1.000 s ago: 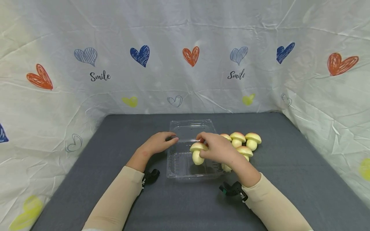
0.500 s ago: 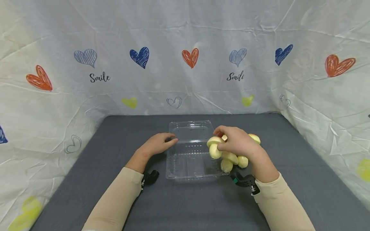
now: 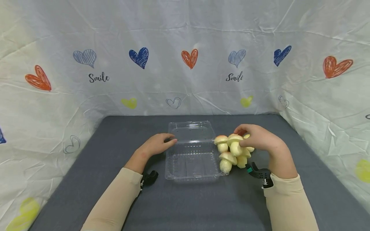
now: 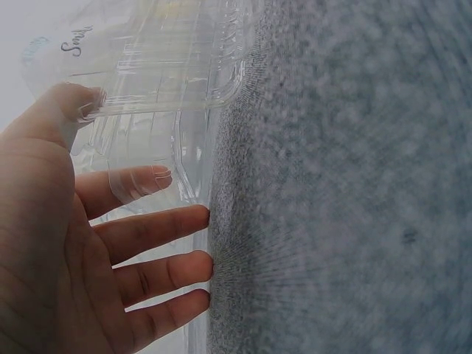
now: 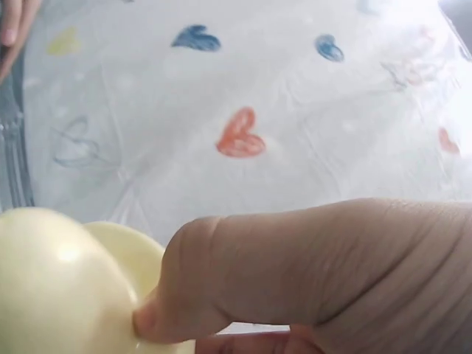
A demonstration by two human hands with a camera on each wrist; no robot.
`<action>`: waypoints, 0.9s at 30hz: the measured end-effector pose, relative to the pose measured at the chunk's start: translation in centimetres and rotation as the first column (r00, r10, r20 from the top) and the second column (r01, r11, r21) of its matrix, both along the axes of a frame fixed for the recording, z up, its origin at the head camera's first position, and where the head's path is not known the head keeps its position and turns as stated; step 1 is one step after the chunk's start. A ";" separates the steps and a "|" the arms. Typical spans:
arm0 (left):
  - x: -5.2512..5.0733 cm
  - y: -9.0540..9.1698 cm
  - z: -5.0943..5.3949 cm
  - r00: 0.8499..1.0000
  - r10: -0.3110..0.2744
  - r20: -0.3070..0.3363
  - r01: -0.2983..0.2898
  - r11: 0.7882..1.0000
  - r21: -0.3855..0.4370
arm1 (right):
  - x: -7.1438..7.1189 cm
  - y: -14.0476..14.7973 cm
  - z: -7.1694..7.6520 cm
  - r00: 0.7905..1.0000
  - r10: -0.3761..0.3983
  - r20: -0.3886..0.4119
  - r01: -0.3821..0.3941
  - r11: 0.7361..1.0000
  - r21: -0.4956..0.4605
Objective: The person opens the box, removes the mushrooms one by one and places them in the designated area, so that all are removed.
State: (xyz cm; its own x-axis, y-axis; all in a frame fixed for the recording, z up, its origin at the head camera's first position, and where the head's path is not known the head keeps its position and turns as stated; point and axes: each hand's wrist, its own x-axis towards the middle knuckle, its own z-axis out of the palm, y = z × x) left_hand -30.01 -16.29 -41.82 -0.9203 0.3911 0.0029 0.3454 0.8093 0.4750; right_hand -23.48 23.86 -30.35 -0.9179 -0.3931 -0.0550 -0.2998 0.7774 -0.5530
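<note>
My right hand (image 3: 258,138) pinches a pale yellow mushroom (image 3: 235,147), stem down, over a group of similar mushrooms at the container's right side. Up close in the right wrist view, the thumb (image 5: 195,287) presses on the smooth held mushroom (image 5: 55,284). A clear plastic clamshell container (image 3: 192,175) lies with its lid (image 3: 192,130) folded back, away from me. At its left side is my left hand (image 3: 156,144). In the left wrist view that hand (image 4: 81,221) has its fingers extended along the clear plastic, the thumb touching an edge.
Several more mushrooms (image 3: 226,163) cluster against the container's right wall, some with reddish caps. Dark grey cloth (image 3: 185,205) covers the table. A white curtain (image 3: 162,83) with printed hearts hangs behind and at both sides.
My right hand has carried the mushroom rightward from above the container to over the other mushrooms. The left hand and container have stayed in place.
</note>
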 end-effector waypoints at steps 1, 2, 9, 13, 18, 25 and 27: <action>0.0 0.0 0.0 1.000 -0.001 -0.001 0.001 1.000 0.002 | 0.0 0.5 0.1 1.000 -0.002 0.008 0.002 1.000 -0.001; 0.0 0.0 0.0 1.000 -0.002 -0.003 0.002 1.000 0.004 | 0.0 1.0 0.1 1.000 -0.004 0.014 0.004 1.000 -0.001; 0.2 0.0 0.1 1.000 -0.012 -0.006 0.012 1.000 0.006 | 0.2 3.6 0.1 0.991 -0.050 0.124 0.048 0.999 0.018; 0.3 0.0 0.3 1.000 -0.017 -0.005 0.018 1.000 0.012 | 0.3 4.7 0.1 0.978 -0.081 0.194 0.083 0.997 0.001; 0.3 0.0 0.3 1.000 -0.014 -0.004 0.014 1.000 0.010 | 0.3 6.0 0.1 0.969 -0.102 0.223 0.110 0.994 -0.020; 0.1 0.0 -0.1 1.000 -0.009 -0.004 0.010 1.000 0.008 | 0.0 7.5 -0.6 0.937 -0.166 0.307 0.169 0.985 0.016; 0.0 0.0 -0.2 1.000 -0.008 -0.005 0.008 1.000 0.009 | -0.2 7.6 -1.0 0.920 -0.190 0.342 0.190 0.981 0.034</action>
